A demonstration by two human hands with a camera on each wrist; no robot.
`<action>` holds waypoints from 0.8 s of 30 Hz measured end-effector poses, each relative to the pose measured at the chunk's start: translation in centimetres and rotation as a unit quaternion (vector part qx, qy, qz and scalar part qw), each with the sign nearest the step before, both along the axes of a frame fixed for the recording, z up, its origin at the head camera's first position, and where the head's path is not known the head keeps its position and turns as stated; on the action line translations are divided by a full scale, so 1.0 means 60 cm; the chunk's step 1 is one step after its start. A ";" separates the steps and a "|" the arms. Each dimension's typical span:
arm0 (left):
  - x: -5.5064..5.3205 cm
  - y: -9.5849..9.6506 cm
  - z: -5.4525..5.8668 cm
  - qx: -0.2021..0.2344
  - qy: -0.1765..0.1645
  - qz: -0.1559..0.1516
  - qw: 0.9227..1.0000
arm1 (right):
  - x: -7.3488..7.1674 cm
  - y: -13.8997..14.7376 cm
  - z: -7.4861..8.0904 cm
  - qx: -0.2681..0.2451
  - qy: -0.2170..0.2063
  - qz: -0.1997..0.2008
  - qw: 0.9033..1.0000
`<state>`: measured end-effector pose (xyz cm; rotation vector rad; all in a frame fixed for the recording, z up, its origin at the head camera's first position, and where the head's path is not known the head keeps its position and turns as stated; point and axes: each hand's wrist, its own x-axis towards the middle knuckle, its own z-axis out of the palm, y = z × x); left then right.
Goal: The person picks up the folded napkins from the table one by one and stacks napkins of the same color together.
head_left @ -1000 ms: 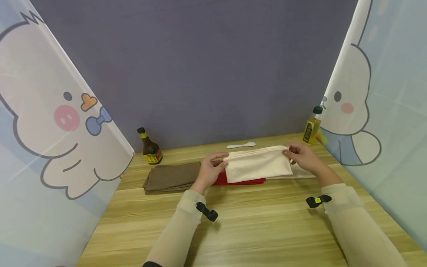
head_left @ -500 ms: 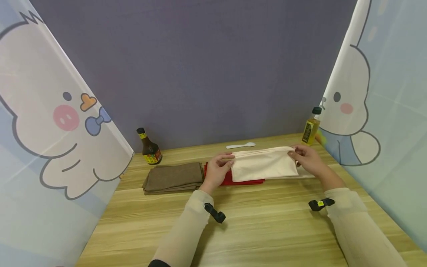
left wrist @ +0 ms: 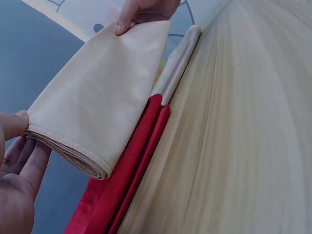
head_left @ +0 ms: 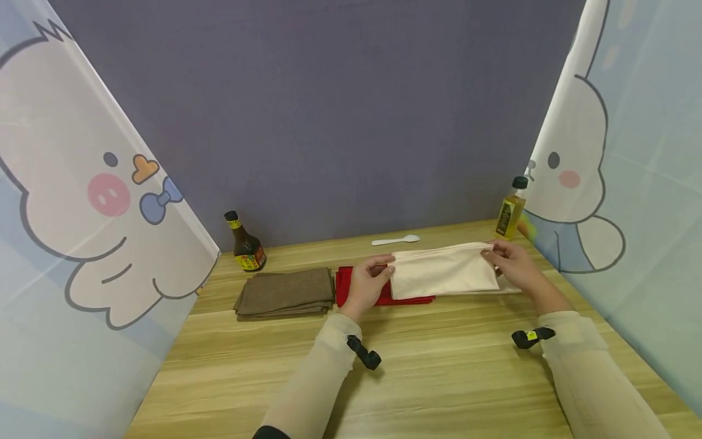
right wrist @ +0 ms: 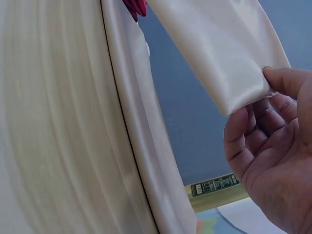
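A folded cream cloth [head_left: 444, 271] is held up between both hands, above the table. My left hand [head_left: 368, 283] pinches its left end between thumb and fingers; in the left wrist view the stacked layers of the fold show at that end. My right hand [head_left: 515, 268] pinches the upper right corner, thumb on top and fingers beneath. Below the held cloth lies a folded red cloth [head_left: 344, 286], partly covered from view. Another cream cloth [right wrist: 146, 146] lies on the table to the right of the red one, mostly hidden in the head view.
Folded brown cloths [head_left: 287, 292] lie in a stack on the left of the wooden table [head_left: 428, 378]. Behind them stands a dark sauce bottle [head_left: 248, 244]. A white spoon [head_left: 396, 240] lies near the back wall, and a yellow oil bottle [head_left: 510, 210] stands at the back right.
Both hands have moved to the right with the cream cloth, the left hand slightly more. More of the red cloth's left end now shows.
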<state>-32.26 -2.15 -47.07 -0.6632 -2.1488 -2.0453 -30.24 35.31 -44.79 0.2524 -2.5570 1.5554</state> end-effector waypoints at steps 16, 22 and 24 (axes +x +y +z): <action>-0.006 0.037 -0.011 0.008 -0.007 0.000 1.000 | -0.009 0.027 -0.021 0.003 -0.017 -0.026 1.000; -0.008 0.047 -0.017 0.008 -0.020 -0.005 1.000 | -0.014 0.034 -0.029 0.007 -0.017 -0.037 0.999; -0.009 0.050 -0.019 0.007 -0.030 -0.009 0.999 | -0.013 0.033 -0.030 0.007 -0.015 -0.042 0.999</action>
